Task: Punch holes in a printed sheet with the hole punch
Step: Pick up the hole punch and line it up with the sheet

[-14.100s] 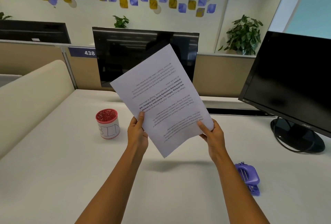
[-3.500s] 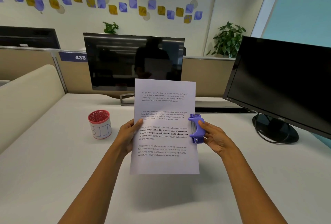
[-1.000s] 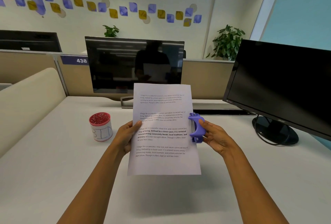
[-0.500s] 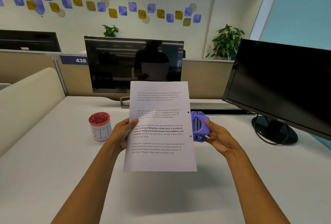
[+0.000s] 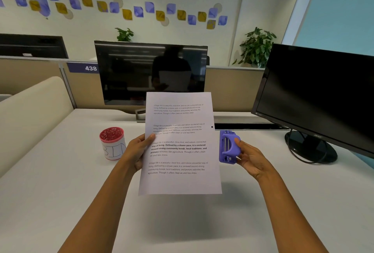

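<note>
My left hand (image 5: 137,151) holds a white printed sheet (image 5: 180,182) upright above the desk, thumb on its left edge. The sheet carries four blocks of text. A small dark hole (image 5: 211,126) shows near its right edge. A second hole is not visible. My right hand (image 5: 251,157) grips a purple hole punch (image 5: 228,147) just right of the sheet's right edge, a little apart from the paper.
A white cup with a red top (image 5: 112,143), marked BIN, stands on the white desk (image 5: 50,202) left of my left hand. A dark monitor (image 5: 149,72) stands behind the sheet and another monitor (image 5: 315,94) on a round base at right.
A second ago the punch was clamped over the sheet's right edge. It has since come off to the right, and a punched hole now shows in the paper. The sheet shifted slightly left.
</note>
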The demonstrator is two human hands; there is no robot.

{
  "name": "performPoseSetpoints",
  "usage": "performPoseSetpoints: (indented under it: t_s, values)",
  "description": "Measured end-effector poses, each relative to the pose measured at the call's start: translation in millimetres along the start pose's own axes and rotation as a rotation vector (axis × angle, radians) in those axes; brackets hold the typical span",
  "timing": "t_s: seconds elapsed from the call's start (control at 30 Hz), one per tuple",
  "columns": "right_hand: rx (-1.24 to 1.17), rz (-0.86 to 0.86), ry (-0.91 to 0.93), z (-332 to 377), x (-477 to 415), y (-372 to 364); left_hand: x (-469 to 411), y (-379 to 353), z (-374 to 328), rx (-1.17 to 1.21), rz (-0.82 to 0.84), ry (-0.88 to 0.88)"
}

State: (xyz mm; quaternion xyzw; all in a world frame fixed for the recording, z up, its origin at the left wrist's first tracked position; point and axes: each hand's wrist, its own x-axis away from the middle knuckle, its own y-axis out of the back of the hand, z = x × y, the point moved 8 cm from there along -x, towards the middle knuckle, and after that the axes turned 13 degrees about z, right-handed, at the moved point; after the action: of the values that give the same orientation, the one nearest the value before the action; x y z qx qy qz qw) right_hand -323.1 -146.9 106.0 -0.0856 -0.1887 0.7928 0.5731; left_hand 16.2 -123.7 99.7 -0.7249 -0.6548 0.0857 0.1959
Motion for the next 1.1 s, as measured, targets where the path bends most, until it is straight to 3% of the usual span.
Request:
performPoseSetpoints:
  t_s: [0.47,1.1]
  values:
    - [0.002,-0.133,-0.072,-14.3,-7.1,38.5,-6.6,-6.3,7.3,-0.018,-0.005,0.024]
    - [0.143,-0.312,-0.38,-45.8,13.5,101.6,-16.7,-9.5,14.5,-0.034,-0.041,0.045]
